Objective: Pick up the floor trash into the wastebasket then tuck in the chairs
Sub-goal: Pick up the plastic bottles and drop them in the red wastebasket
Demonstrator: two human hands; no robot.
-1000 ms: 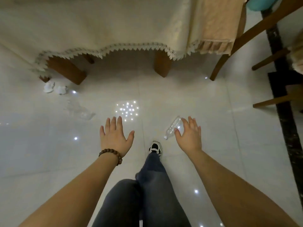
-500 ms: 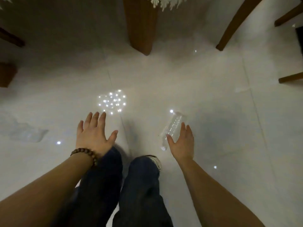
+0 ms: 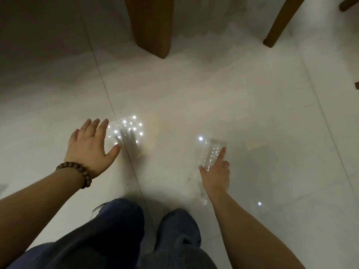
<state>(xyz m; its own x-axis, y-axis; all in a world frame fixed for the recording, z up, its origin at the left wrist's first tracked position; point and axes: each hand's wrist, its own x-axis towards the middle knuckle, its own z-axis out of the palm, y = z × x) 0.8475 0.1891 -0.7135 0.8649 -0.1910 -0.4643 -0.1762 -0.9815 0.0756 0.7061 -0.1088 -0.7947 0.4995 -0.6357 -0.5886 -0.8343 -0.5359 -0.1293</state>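
Lying under right hand [image 3: 214, 176] grip, clear bottle [image 3: 210, 156], fingers straddling

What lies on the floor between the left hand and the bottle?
In the head view, only bare tile: between the left hand and the bottle there is a grout line, reflected light spots and the hand's dim reflection. No other trash.

middle of the clear bottle [image 3: 211, 154] behind the right hand [image 3: 215, 176], table leg [image 3: 151, 26] top off-frame
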